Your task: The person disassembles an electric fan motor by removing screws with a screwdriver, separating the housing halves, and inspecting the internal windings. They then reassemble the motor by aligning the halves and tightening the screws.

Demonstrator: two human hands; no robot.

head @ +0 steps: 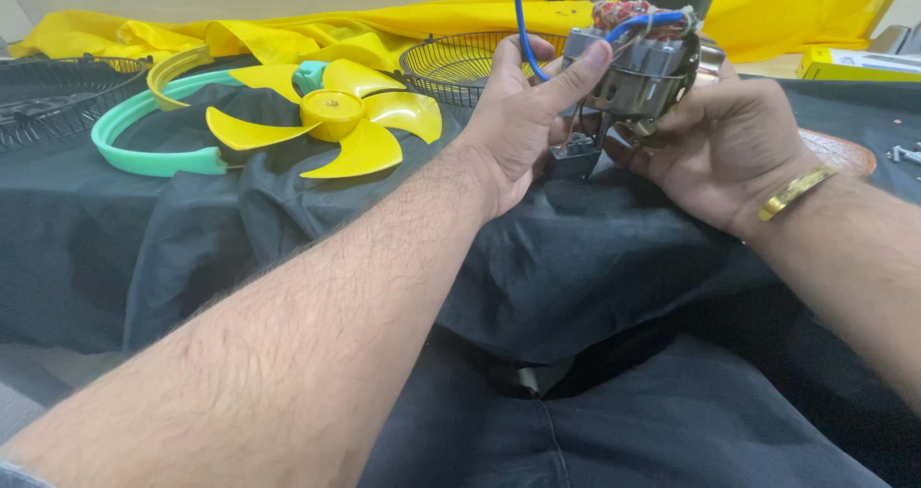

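- Fan motor point(645, 66) is held up above the dark cloth point(576, 277); left hand point(523, 114) wraps it, thumb pressing its top, right hand point(715, 147) cups it from below.
- Blue wire point(519, 18) near the thumb could snag and pull loose.
- Motor may slip and fall if the grip loosens.

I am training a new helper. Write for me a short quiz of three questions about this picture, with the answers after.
1. True or false: both hands hold the fan motor.
2. Which colour is the wire under the left hand's thumb? A) red B) blue C) green
3. Fill in: the yellow fan blade lies on the ____ cloth, beside a green ring.

Key
1. True; the right hand supports it from the right side.
2. B; it is the blue wire.
3. black
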